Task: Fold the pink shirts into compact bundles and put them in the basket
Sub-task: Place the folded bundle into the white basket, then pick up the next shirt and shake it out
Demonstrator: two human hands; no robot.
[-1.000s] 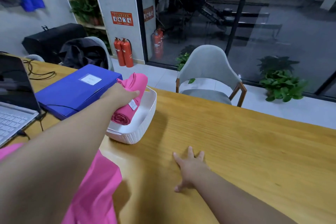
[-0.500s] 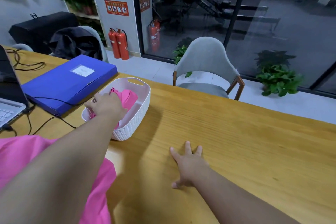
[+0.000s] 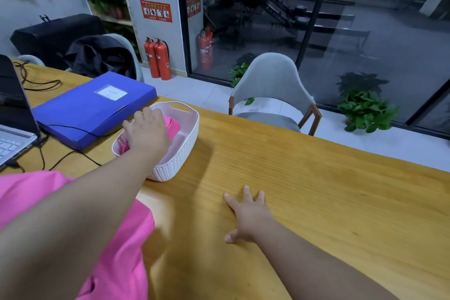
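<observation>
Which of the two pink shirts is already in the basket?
The rolled pink bundle under the left hand, inside the white basket. The other pink shirt lies unfolded on the table's near edge.

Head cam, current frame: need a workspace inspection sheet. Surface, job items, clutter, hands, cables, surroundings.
Surface: wooden table, bare at right.
Job items: white basket holds rolled pink bundle; unfolded pink shirt lies at near left edge.
Clutter: blue folder beside basket; laptop far left.
Hands: left hand rests on bundle inside basket, grip unclear; right hand flat on table.
Cables: black cable runs from laptop toward basket.
Surroundings: grey chair, fire extinguishers, potted plant.
</observation>
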